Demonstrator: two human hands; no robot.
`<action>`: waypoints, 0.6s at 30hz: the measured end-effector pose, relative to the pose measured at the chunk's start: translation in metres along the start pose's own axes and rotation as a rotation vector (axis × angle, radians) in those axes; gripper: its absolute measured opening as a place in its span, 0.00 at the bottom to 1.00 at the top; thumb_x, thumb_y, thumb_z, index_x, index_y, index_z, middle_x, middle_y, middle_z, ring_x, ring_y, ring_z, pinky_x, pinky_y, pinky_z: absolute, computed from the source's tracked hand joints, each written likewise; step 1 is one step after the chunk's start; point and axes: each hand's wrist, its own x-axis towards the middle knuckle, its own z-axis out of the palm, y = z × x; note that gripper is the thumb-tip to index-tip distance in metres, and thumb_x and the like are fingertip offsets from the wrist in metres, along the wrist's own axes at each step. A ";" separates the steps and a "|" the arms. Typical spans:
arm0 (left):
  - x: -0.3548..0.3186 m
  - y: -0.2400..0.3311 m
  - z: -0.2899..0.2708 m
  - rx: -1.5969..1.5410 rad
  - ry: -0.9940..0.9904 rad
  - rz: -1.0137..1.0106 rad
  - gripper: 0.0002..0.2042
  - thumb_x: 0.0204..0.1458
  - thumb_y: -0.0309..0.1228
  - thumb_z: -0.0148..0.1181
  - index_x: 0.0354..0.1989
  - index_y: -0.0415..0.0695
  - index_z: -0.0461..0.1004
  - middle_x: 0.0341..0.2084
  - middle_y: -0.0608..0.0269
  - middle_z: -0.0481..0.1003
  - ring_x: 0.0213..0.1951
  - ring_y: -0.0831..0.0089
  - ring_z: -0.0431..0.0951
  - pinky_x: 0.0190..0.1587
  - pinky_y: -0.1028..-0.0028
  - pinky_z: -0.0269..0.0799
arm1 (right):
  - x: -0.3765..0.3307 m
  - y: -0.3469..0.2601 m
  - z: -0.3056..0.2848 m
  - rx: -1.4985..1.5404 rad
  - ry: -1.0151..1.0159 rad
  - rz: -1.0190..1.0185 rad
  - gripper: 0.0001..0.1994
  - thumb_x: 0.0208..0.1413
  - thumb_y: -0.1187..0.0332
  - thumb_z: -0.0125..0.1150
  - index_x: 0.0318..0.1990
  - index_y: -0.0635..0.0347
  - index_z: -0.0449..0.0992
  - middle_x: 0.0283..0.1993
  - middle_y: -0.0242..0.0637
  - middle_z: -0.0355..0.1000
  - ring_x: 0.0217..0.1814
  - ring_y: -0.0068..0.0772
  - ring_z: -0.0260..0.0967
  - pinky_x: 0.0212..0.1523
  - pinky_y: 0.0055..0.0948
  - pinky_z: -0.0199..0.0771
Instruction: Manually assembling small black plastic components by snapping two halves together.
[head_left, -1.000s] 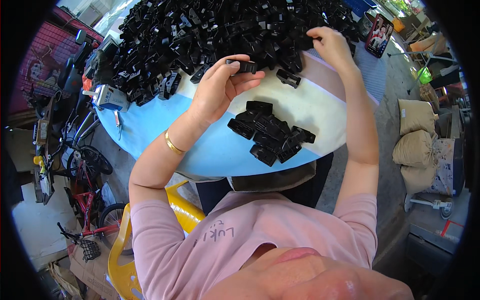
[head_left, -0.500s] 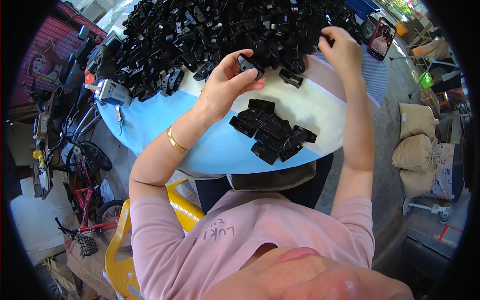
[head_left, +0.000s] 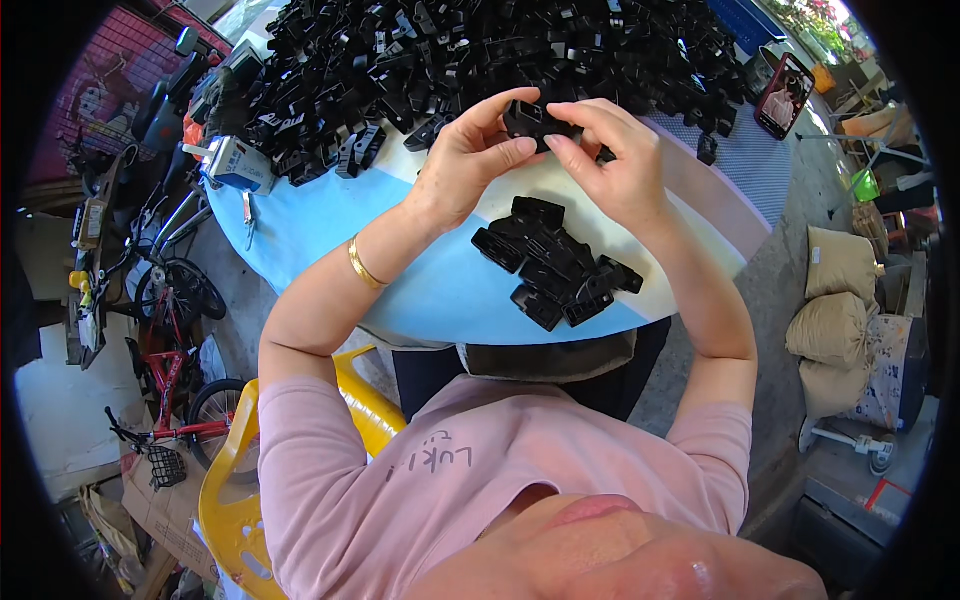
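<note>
Near the frame's top centre, the left hand [head_left: 460, 165] has its fingers closed on a black part [head_left: 527, 121]; the right hand [head_left: 622, 168] bends its fingers at the part's right end, grip unclear. Black pieces [head_left: 552, 258] lie below on the surface [head_left: 325, 230].

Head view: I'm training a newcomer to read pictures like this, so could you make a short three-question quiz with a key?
1. Multiple choice: where does the small cluster of black parts lie?
a) on the yellow chair
b) between the large pile and the pink shirt
c) against the phone

2. True or false: the gold bracelet is on the left forearm.

3. Open: what is in the grip of the left hand?

Key
1: b
2: True
3: A black piece. The right hand has its fingertips close at the piece's right side; whether they hold it too is unclear.
</note>
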 end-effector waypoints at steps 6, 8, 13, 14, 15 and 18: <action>-0.002 0.001 0.000 -0.053 0.010 0.024 0.23 0.53 0.18 0.51 0.58 0.43 0.61 0.43 0.62 0.71 0.46 0.73 0.72 0.54 0.70 0.70 | -0.001 0.001 0.001 -0.044 0.043 -0.023 0.15 0.41 0.80 0.64 0.41 0.63 0.75 0.30 0.33 0.69 0.19 0.16 0.56 0.21 0.16 0.58; -0.002 0.002 0.001 -0.073 0.003 0.016 0.23 0.53 0.18 0.51 0.58 0.43 0.61 0.43 0.62 0.71 0.45 0.73 0.72 0.54 0.70 0.70 | -0.001 0.000 0.000 -0.063 0.025 -0.067 0.16 0.41 0.80 0.64 0.42 0.63 0.75 0.30 0.33 0.68 0.18 0.17 0.55 0.21 0.15 0.57; -0.004 0.006 0.003 -0.091 0.010 -0.001 0.24 0.52 0.17 0.51 0.59 0.44 0.60 0.42 0.62 0.72 0.44 0.74 0.73 0.53 0.71 0.70 | -0.001 0.002 0.003 -0.014 0.071 -0.123 0.16 0.41 0.80 0.64 0.42 0.63 0.75 0.31 0.33 0.68 0.18 0.17 0.56 0.21 0.16 0.57; -0.003 0.004 0.001 -0.071 0.003 0.010 0.23 0.52 0.18 0.52 0.59 0.44 0.61 0.41 0.63 0.72 0.44 0.74 0.73 0.53 0.71 0.71 | -0.001 0.002 0.004 -0.033 0.047 -0.113 0.16 0.41 0.80 0.65 0.42 0.63 0.75 0.31 0.33 0.68 0.18 0.17 0.56 0.20 0.16 0.57; -0.002 0.003 -0.001 -0.051 -0.004 0.021 0.23 0.52 0.18 0.52 0.58 0.44 0.61 0.41 0.63 0.72 0.43 0.75 0.73 0.52 0.72 0.71 | -0.002 0.001 0.005 -0.032 0.046 -0.113 0.16 0.41 0.80 0.65 0.42 0.63 0.75 0.31 0.33 0.68 0.18 0.17 0.56 0.20 0.16 0.57; 0.000 0.000 -0.005 0.163 0.004 0.015 0.23 0.51 0.19 0.54 0.58 0.44 0.62 0.40 0.63 0.73 0.43 0.76 0.73 0.52 0.72 0.71 | -0.004 -0.001 0.005 -0.159 0.037 -0.130 0.16 0.42 0.80 0.65 0.42 0.63 0.75 0.32 0.32 0.68 0.18 0.15 0.56 0.19 0.15 0.57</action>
